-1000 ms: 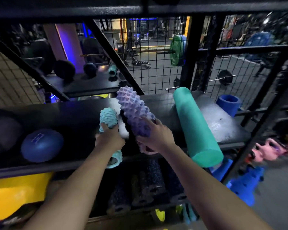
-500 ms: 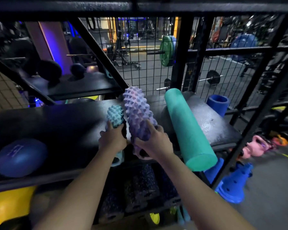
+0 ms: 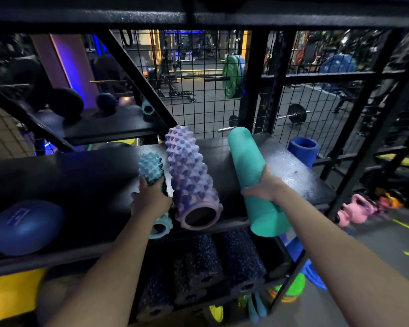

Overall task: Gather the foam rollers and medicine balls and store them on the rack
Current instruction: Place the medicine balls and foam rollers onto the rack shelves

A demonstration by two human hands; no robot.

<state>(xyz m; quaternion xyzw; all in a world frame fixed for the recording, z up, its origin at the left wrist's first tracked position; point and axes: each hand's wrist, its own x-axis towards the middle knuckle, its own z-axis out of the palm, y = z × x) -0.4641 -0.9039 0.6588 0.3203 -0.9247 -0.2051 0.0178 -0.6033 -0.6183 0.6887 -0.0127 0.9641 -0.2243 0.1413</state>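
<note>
teal foam, light and springy: the right hand point(image 3: 260, 190) wraps the smooth foam roller point(image 3: 250, 171) mid-length on the rack shelf point(image 3: 80, 182); the left hand point(image 3: 151, 201) closes around the small knobbed roller point(image 3: 151, 168) beside the purple spiked roller point(image 3: 189, 178)

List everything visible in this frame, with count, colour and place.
Spiky roller: 1, lilac, shelf middle.
Small roller: 1, teal, left of it, under the left hand.
Smooth roller: 1, teal, shelf right, end overhanging the edge.
Ball: 1, blue, shelf left.
Speckled rollers: at least 3, dark, lower shelf.
Cylinder: 1, blue, behind shelf, right.
Kettlebell: 1, pink, floor right.
Rack: 1, black.
Left hand: on small roller.
Right hand: gripping smooth roller.
</note>
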